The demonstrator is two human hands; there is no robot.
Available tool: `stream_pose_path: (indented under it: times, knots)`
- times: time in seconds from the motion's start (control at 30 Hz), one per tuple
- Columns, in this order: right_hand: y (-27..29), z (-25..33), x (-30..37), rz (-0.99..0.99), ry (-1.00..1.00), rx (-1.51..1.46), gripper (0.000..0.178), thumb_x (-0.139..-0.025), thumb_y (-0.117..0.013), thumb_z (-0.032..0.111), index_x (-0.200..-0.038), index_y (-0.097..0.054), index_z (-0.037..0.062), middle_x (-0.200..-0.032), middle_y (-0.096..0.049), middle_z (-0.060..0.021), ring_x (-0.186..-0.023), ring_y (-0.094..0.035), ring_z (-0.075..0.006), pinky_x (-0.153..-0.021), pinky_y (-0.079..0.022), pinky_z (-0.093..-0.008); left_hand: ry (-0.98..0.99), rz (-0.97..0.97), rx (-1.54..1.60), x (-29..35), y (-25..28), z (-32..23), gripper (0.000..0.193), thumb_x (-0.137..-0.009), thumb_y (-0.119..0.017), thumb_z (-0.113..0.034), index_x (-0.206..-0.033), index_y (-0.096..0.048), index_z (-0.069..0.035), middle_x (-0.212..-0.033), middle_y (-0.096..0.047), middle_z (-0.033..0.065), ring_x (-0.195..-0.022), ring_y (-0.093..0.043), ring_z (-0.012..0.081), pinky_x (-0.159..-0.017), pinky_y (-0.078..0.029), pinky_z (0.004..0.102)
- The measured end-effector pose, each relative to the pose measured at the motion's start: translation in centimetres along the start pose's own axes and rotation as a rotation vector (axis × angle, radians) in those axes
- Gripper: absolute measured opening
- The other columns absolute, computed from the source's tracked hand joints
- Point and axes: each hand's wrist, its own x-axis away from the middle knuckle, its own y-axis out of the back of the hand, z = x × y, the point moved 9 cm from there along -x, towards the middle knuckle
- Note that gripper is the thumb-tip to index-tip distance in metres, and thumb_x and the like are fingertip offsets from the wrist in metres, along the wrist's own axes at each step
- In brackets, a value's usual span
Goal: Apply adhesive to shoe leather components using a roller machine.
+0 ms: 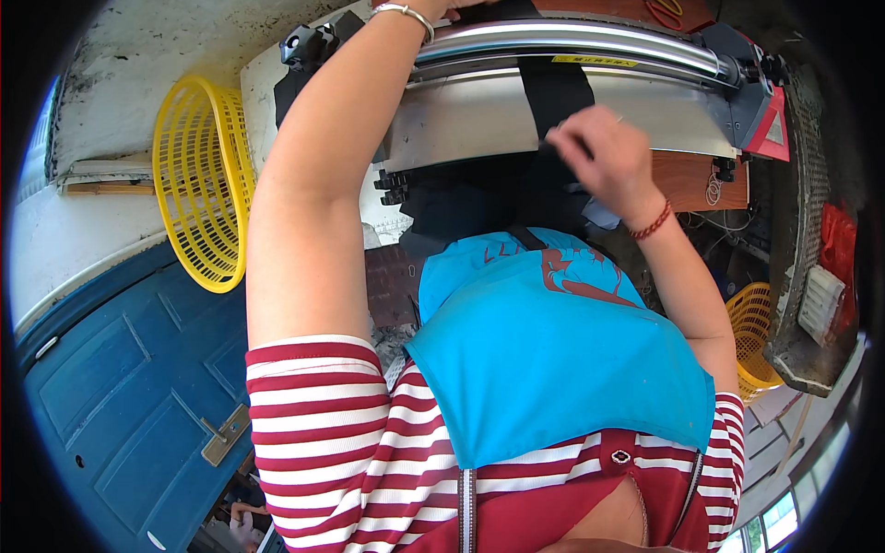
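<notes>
A roller machine with a long shiny metal roller [572, 39] and a sloping metal plate [461, 118] stands at the far side. A black fabric strip [557, 90] comes out from under the roller and hangs over the plate's near edge. My right hand [608, 157], a red bracelet at its wrist, hovers by that edge beside the strip. Its fingers are curled and blurred, so their grip on the strip is unclear. My left arm reaches past the roller's left end. Only a bit of my left hand [444, 9] shows at the top edge, near black material [498, 11]; its fingers are hidden.
A yellow plastic basket [201, 184] stands at the left, above a blue door [138, 396]. Another yellow basket [754, 336] is low on the right. Orange-handled scissors [664, 13] lie behind the machine. Dark cloth [461, 198] hangs below the plate, above my blue apron [562, 359].
</notes>
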Motion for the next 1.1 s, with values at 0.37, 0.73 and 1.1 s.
stream_pose_path:
  times: [0.37, 0.73, 1.1]
  knots:
    - [-14.9, 3.4, 8.3, 0.485, 0.076, -0.111, 0.017, -0.084, -0.075, 0.022, -0.095, -0.069, 0.0103, -0.083, -0.061, -0.0066, -0.083, -0.066, -0.0272, -0.071, -0.054, -0.0401, -0.074, -0.359, 0.243, 5.6, 13.4, -9.0, 0.007, -0.086, -0.06, -0.01, -0.086, -0.058, -0.004, -0.077, -0.051, 0.0078, -0.054, -0.048, 0.0203, -0.044, -0.043, 0.0359]
    - [-5.0, -2.0, 4.0, 0.068, -0.668, -0.688, 0.016, -0.098, -0.068, 0.01, -0.111, -0.061, 0.0033, -0.074, -0.069, -0.0066, -0.067, -0.065, -0.0138, -0.063, -0.05, -0.0273, -0.418, -0.672, 0.101, 11.9, 19.2, -12.8, 0.055, -0.093, -0.043, 0.007, -0.142, -0.06, -0.01, -0.116, -0.07, 0.0172, -0.079, -0.069, 0.0266, -0.057, -0.059, 0.036]
    - [-3.8, -8.5, -1.8, 0.069, -0.627, -0.397, 0.013, -0.093, -0.072, 0.011, -0.097, -0.062, 0.0027, -0.076, -0.067, -0.0044, -0.067, -0.061, -0.0151, -0.064, -0.049, -0.0298, -0.16, 0.089, -0.482, 1.0, -3.0, -0.7, 0.046, -0.086, -0.069, -0.038, -0.095, -0.076, 0.007, -0.101, -0.073, 0.0296, -0.098, -0.07, 0.0407, -0.086, -0.053, 0.0442]
